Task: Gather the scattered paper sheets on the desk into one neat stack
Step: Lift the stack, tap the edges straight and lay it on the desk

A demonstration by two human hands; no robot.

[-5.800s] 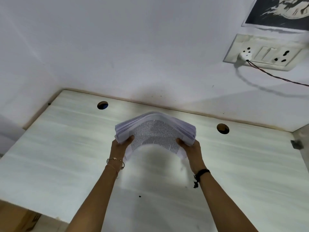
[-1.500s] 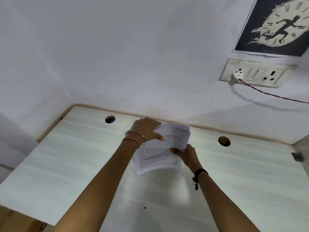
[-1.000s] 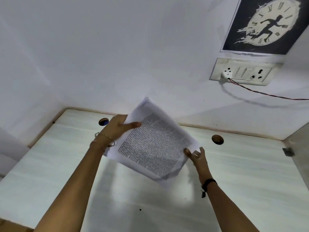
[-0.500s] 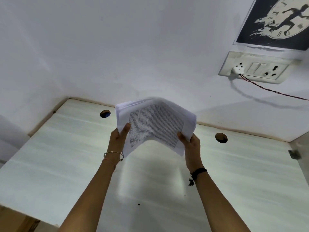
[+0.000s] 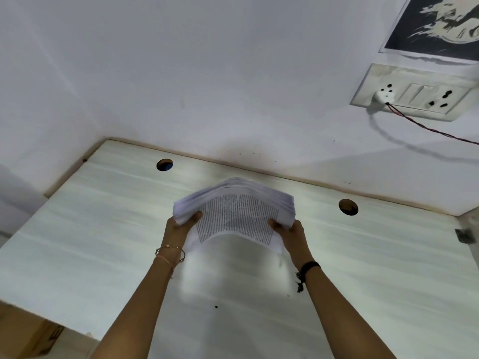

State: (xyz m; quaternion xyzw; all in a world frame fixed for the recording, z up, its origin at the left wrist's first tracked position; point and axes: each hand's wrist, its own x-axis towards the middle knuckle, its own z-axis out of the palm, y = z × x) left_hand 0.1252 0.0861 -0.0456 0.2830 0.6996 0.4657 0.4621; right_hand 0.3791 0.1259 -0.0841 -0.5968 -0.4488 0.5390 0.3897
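Observation:
A thick stack of printed paper sheets [image 5: 237, 215] is held above the middle of the white desk [image 5: 90, 242]. The stack bows upward in an arch, its printed face toward me. My left hand [image 5: 181, 225] grips its left edge, thumb on top. My right hand [image 5: 289, 229] grips its right edge the same way. The lower edge of the sheets is blurred and hangs just above the desk surface. No loose sheets lie on the desk.
Two round cable holes [image 5: 164, 165] [image 5: 348, 207] sit near the desk's back edge. A wall socket plate [image 5: 414, 92] with a plugged red-black cable [image 5: 435, 129] and a dark poster [image 5: 440, 24] are on the wall at right. Cardboard [image 5: 31, 332] shows below the desk's front left.
Both hands have lowered the stack from in front of the wall toward the desk. Earlier the sheets were turned and tilted between the hands; now they are held by both side edges.

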